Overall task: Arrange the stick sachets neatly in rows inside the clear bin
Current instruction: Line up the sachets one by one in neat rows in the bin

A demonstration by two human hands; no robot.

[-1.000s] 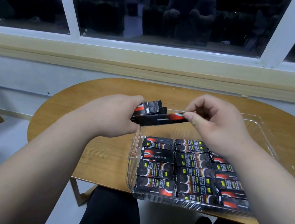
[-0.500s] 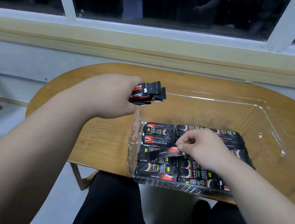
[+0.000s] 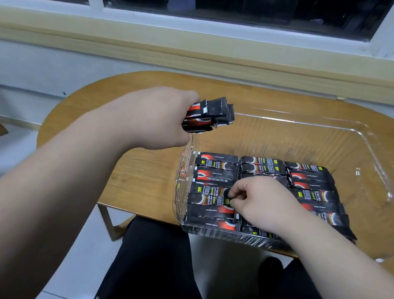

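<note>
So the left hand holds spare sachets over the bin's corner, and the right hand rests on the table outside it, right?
Not quite. The head view shows the right hand inside the bin, pinching a sachet in the rows. The left hand does hold spare sachets over the corner.

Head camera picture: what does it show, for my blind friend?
The right hand pinches a stick sachet among the rows in the clear bin, while the left hand grips a bunch of sachets above the bin's far left corner.
</note>
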